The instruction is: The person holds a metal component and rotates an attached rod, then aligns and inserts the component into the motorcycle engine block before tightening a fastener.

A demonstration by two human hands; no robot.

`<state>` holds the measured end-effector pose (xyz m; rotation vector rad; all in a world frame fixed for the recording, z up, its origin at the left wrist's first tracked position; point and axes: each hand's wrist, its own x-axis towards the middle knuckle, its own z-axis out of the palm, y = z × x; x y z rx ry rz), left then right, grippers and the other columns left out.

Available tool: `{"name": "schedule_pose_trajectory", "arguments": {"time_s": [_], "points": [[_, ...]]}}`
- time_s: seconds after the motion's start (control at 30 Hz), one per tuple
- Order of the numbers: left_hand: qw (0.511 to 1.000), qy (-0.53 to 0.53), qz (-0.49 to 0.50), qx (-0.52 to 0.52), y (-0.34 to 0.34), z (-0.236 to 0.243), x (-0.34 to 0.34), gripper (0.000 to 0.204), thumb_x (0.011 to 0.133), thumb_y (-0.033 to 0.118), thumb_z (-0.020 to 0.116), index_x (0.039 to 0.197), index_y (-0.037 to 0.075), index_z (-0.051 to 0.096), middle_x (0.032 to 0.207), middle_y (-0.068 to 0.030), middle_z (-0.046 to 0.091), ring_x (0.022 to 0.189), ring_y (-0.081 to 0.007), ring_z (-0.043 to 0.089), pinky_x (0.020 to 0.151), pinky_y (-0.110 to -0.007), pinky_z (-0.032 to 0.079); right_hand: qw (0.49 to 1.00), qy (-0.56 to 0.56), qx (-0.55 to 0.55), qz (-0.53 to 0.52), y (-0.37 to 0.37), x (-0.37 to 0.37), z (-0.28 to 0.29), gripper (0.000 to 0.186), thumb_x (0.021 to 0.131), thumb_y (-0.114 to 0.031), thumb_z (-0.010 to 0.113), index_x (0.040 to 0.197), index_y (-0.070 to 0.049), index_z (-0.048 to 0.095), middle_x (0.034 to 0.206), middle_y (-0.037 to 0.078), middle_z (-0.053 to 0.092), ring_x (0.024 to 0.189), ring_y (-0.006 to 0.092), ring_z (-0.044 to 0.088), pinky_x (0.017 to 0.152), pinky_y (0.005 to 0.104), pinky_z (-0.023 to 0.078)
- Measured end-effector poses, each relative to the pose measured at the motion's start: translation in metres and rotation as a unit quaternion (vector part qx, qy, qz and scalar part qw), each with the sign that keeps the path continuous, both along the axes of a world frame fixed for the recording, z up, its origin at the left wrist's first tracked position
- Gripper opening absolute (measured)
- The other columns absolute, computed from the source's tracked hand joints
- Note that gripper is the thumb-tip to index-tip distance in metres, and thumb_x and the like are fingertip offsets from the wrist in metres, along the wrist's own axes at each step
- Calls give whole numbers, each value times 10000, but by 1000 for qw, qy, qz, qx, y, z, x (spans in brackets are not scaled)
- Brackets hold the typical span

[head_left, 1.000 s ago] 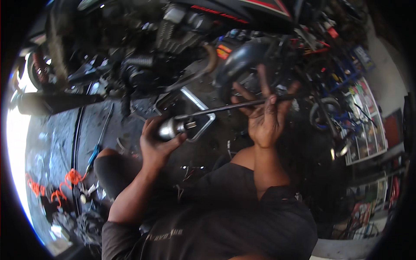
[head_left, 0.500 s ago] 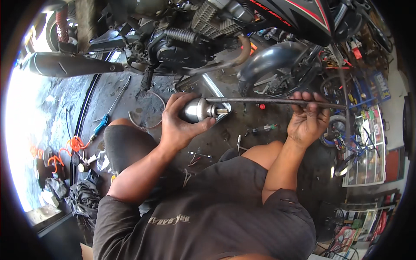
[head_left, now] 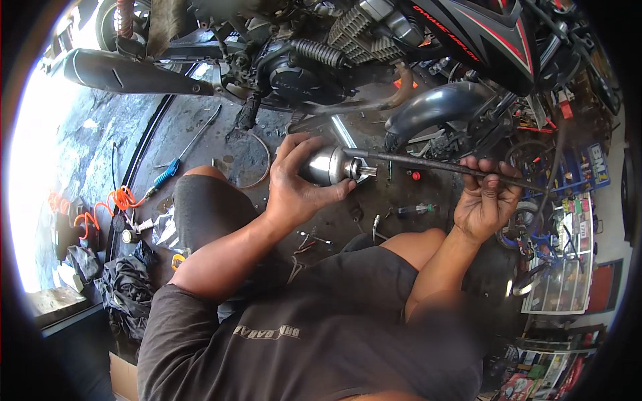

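My left hand (head_left: 292, 187) is closed round a shiny silver metal housing (head_left: 326, 165) with a short splined stub pointing right. A long, dark metal rod (head_left: 418, 162) lies across from the top of that housing toward the right, its left end at or against the housing's rim. My right hand (head_left: 486, 207) has its fingers curled round the rod near its far right part, palm turned up. Both are held above my lap and the dark floor.
A motorcycle (head_left: 301, 73) fills the top, its exhaust (head_left: 120, 73) at left. On the floor (head_left: 100, 154) are an air gun (head_left: 166, 174), orange coiled hose (head_left: 122, 199), black bundled cloth (head_left: 127, 294) and several small tools. Cluttered shelves (head_left: 555, 287) stand at the right.
My right hand's spread fingers have closed round the rod. The view has shifted, so both hands and the housing appear farther right; the rod now slopes down toward the right.
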<state>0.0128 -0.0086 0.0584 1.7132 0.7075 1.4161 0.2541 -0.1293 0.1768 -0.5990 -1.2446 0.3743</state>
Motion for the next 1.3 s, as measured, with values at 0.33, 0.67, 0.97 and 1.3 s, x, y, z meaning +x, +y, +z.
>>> {"name": "schedule_pose_trajectory", "arguments": {"time_s": [0.33, 0.67, 0.97, 1.3], "points": [[1000, -3, 15, 22, 2, 1, -11, 683, 567, 248, 948, 1128, -21, 668, 1127, -153, 587, 1019, -283, 624, 867, -381, 529, 995, 44, -38, -87, 10, -37, 6, 416, 984, -31, 568, 1370, 14, 421, 1132, 262, 667, 1054, 363, 687, 888, 489, 616], [998, 13, -1, -60, 2, 3, -3, 666, 624, 298, 921, 1131, -49, 666, 1152, -155, 599, 1100, -290, 602, 952, -387, 489, 968, 36, 43, -246, 25, -25, 0, 942, 884, 107, 637, 1565, -200, 62, 1069, 244, 690, 869, 330, 726, 764, 447, 635], [998, -31, 43, 21, 11, 1, 6, 646, 544, 174, 923, 1112, -17, 681, 1126, -140, 600, 1053, -278, 608, 907, -372, 500, 852, 48, -109, -510, -18, -19, 35, 496, 1004, -277, 619, 1432, -109, 434, 741, -15, 492, 550, 102, 520, 433, 247, 466], [979, 9, 108, 175, 27, 17, -25, 637, 482, 165, 878, 1085, 63, 701, 1101, -125, 598, 1002, -295, 621, 841, -394, 532, 900, -176, -165, -364, -108, 44, 38, 429, 999, -107, 576, 1396, -30, 435, 1075, 120, 624, 764, 161, 631, 560, 286, 544]]}}
